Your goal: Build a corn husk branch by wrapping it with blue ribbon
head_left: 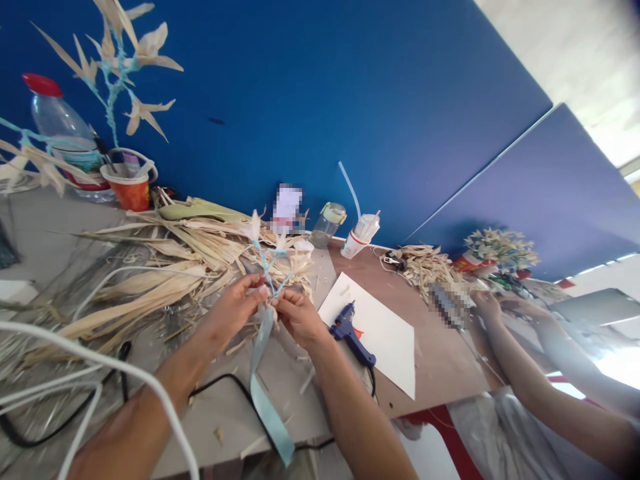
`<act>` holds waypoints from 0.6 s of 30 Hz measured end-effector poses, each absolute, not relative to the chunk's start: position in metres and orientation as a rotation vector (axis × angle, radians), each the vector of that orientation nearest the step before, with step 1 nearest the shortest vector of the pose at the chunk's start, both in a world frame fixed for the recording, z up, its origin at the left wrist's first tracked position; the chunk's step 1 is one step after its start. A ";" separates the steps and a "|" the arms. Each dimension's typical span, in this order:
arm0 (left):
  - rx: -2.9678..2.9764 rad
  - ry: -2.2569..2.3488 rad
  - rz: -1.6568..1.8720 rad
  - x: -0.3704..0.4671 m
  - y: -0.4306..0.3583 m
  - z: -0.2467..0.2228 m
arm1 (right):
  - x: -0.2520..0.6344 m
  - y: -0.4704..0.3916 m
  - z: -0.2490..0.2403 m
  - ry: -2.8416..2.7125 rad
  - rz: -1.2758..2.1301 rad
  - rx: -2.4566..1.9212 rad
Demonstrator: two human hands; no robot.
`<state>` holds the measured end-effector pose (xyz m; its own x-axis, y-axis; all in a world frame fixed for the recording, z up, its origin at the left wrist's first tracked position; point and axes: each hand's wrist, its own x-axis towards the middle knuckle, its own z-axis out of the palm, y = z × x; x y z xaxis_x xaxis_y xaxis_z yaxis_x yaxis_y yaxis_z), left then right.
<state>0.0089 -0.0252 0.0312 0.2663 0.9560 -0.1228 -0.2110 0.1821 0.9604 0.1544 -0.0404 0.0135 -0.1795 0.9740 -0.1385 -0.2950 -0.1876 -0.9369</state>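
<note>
Near the middle of the table, my left hand (243, 303) pinches the lower stem of a corn-husk flower branch (267, 267) wrapped in light blue tape. Close against it, my right hand (299, 315) is closed, its fingertips pressed together at the joint of the stem. A strip of pale blue ribbon (261, 373) hangs down from between both hands past the table edge. The fingers cover the spot where ribbon and stem meet. Just right of my right hand, a blue glue gun (350, 333) lies on a white board (393, 343).
Dried corn husks (185, 253) spread across the left and back. A red cup (131, 190) holding a finished branch, a bottle (75, 147), a glass jar (327, 225) and a paper cup (354, 243) stand behind. White cables (150, 380) cross the left foreground. Another person's arms (525, 373) are at right.
</note>
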 end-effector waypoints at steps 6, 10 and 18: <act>1.236 1.154 1.132 -0.001 -0.022 0.032 | 0.167 -0.034 0.015 -0.857 1.463 -0.962; 1.719 1.512 1.318 -0.008 -0.022 0.031 | 0.173 -0.033 0.016 -0.900 1.411 -0.983; 1.390 0.951 1.009 0.017 -0.031 0.024 | 0.172 -0.033 0.015 -0.968 1.360 -1.012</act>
